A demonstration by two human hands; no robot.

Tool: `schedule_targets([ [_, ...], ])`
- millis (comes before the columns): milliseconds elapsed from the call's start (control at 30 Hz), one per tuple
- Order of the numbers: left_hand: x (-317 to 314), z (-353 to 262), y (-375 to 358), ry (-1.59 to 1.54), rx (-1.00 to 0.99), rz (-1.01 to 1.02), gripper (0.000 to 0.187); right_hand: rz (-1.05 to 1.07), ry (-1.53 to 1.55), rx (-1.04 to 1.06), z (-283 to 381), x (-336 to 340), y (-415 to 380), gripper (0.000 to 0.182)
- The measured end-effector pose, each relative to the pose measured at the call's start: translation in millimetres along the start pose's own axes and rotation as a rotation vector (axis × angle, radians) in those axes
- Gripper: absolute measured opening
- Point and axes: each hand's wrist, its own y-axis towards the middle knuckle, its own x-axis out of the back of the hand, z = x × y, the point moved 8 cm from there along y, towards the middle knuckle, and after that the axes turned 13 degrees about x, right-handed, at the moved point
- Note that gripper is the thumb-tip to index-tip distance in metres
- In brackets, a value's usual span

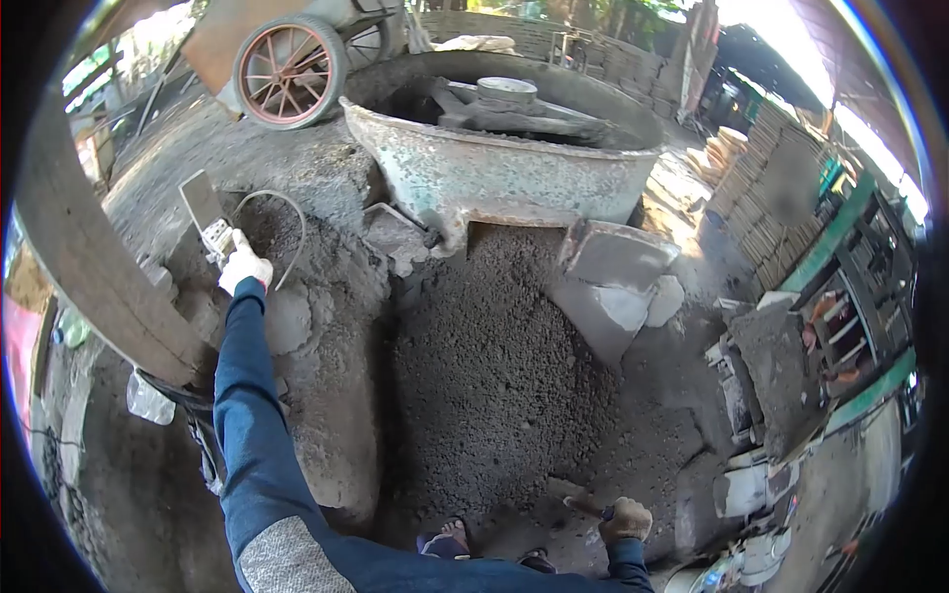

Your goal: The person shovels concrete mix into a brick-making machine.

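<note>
"In the head view, where's the left hand (247, 267)?"
"Touching the small box (216, 237) under the raised cover (201, 198); I can't tell whether its fingers are spread or pressed together."
"And the right hand (626, 519)?"
"Lower right, fingers curled around a wooden handle (585, 507)."
"What's between them?"
"A dark, crumbly heap (494, 376), just below the big round basin (494, 180)."

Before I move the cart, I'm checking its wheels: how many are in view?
2: the red-spoked wheel on the near side of the cart, and the far wheel behind it, partly hidden. More may be hidden behind the cart.
</note>
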Motion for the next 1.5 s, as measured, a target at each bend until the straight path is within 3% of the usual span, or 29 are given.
schedule_targets([
  [133,1,-3,0,-0.021,0.001,-0.074,0.083,0.039,-0.003,-0.033,-4,9,-9,0.018],
  [700,-19,-8,18,-0.216,-0.026,-0.046,0.083,0.127,0.026,-0.127,-10,-1,-8,0.019],
  [800,-32,-8,24,-0.279,-0.065,-0.078,0.075,0.147,0.018,-0.117,-7,7,-5,0.019],
  [833,-38,-9,34,-0.24,-0.086,-0.107,0.057,0.14,0.021,-0.114,-8,8,-4,0.019],
  [867,-56,-4,37,-0.269,-0.03,-0.045,0.051,0.134,0.025,-0.111,-8,8,-5,0.019],
  [933,-51,8,-1,-0.317,0.095,0.078,0.042,0.112,0.027,-0.1,-13,3,-7,0.019],
  [967,-74,12,-16,-0.313,0.066,0.096,0.041,0.101,0.028,-0.095,-16,1,-9,0.019],
  [1033,-165,28,-59,-0.475,-0.099,0.016,0.042,0.061,0.043,-0.085,-21,3,-10,0.018],
  [1067,-203,38,-99,-0.418,-0.033,0.226,0.043,0.041,0.051,-0.081,-24,5,-10,0.018],
  [1100,-253,55,-135,-0.497,-0.02,0.203,0.043,0.029,0.059,-0.073,-26,9,-8,0.018],
  [1133,-298,73,-188,-0.493,0.075,0.534,0.045,0.018,0.067,-0.065,-28,14,-3,0.017],
  [1233,-376,155,-386,-0.499,0.594,1.162,0.042,-0.051,0.073,-0.025,-45,16,1,0.015],
  [1300,-360,193,-489,-0.193,0.488,1.363,0.03,-0.074,0.07,0.011,-63,16,4,0.013],
  [1333,-320,221,-538,-0.141,0.684,1.331,0.022,-0.047,0.072,0.021,-70,19,0,0.012],
  [1400,-358,273,-604,-0.341,0.765,1.431,0.015,0.027,0.046,0.038,-92,8,5,0.01],
  [1500,-318,310,-677,-0.256,0.87,1.415,0.033,0.071,0.13,0.089,-113,7,0,0.013],
])
